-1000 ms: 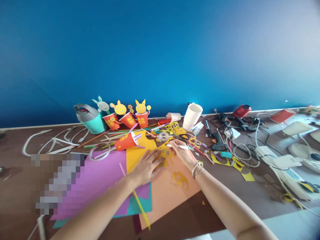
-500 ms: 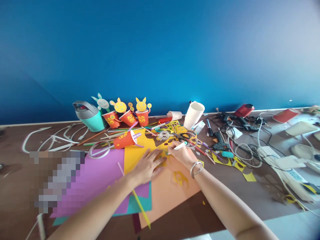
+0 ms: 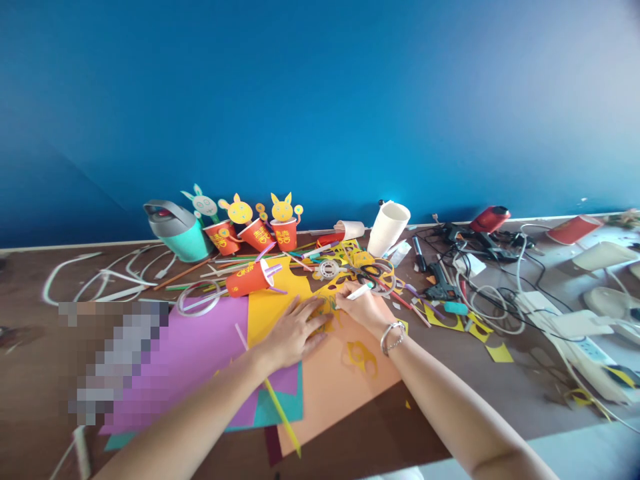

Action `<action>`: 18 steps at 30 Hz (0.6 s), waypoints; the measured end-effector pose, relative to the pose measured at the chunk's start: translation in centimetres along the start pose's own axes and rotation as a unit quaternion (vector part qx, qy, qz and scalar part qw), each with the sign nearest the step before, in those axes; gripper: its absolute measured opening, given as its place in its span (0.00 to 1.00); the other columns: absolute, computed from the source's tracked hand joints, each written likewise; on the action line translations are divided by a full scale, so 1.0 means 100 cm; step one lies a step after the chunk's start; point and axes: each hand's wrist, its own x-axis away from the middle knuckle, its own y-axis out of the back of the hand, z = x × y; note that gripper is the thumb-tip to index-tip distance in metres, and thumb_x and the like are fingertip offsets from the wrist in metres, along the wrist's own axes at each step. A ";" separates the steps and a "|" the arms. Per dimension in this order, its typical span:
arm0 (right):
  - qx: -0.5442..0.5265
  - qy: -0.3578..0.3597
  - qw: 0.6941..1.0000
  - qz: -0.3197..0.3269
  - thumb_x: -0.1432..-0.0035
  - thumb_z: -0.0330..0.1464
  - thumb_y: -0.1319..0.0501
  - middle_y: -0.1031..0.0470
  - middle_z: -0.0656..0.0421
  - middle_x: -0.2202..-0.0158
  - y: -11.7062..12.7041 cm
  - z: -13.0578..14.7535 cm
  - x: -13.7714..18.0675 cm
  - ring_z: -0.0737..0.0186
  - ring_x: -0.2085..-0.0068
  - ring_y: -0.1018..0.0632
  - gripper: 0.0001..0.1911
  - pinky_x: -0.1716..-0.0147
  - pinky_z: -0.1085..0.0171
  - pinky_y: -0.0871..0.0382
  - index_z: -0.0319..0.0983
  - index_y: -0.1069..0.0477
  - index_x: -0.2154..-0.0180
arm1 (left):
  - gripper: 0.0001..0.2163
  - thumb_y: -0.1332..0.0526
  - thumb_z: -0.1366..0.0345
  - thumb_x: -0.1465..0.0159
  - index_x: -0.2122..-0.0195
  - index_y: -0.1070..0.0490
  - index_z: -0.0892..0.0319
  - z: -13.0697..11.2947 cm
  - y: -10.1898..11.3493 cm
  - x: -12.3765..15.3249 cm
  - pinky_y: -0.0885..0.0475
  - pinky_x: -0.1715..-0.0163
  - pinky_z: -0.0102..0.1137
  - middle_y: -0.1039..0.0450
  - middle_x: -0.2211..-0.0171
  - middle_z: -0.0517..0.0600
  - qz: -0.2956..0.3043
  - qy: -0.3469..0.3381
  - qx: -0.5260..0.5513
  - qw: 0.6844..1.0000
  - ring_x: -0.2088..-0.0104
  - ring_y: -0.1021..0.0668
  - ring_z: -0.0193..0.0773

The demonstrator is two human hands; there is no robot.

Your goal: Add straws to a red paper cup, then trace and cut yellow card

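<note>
My right hand [image 3: 357, 308] is closed around a white marker pen [image 3: 359, 292] with a green end. Its tip points down at a yellow paper piece [image 3: 327, 307] with drawn marks, partly covered by my fingers. My left hand [image 3: 297, 332] lies flat beside it, fingers spread, over the edge of the yellow piece and an orange-peach sheet [image 3: 330, 400]. On that sheet, nearer to me, rests a yellow paper cut-out [image 3: 361, 359]. A purple sheet [image 3: 200, 353] and a deep yellow sheet [image 3: 267, 317] extend left of my left hand.
Several red paper cups [image 3: 284, 235] with paper animal heads stand by the wall, next to a teal kettle [image 3: 183, 233]. A red cup [image 3: 247, 279] lies tipped over. Straws, scissors [image 3: 370, 273], a white cup [image 3: 389, 228], glue guns [image 3: 441, 285], cables and a power strip [image 3: 550, 327] crowd the table.
</note>
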 end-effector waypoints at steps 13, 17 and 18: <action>0.011 0.009 1.000 0.008 0.50 0.37 0.42 0.41 0.64 0.83 0.000 0.001 0.001 0.69 0.80 0.41 0.14 0.83 0.67 0.51 0.41 0.44 0.81 | 0.20 0.48 0.57 0.32 0.40 0.38 0.49 0.000 0.000 0.000 0.43 0.39 0.53 0.38 0.39 0.56 -0.002 -0.002 -0.002 1.000 0.38 0.37 0.48; 0.005 0.006 1.000 0.001 0.49 0.40 0.40 0.40 0.64 0.83 0.000 0.004 0.001 0.69 0.80 0.41 0.16 0.83 0.67 0.51 0.41 0.43 0.81 | 0.20 0.47 0.58 0.33 0.40 0.38 0.48 0.000 -0.001 0.001 0.43 0.39 0.53 0.38 0.39 0.56 -0.009 -0.004 -0.002 1.000 0.38 0.37 0.48; 0.002 0.005 1.000 -0.002 0.49 0.41 0.40 0.40 0.65 0.83 0.000 0.004 0.001 0.69 0.81 0.41 0.17 0.83 0.67 0.51 0.41 0.43 0.80 | 0.19 0.47 0.58 0.33 0.40 0.37 0.48 0.000 -0.002 0.001 0.43 0.39 0.52 0.38 0.39 0.56 -0.010 -0.004 -0.001 1.000 0.38 0.36 0.48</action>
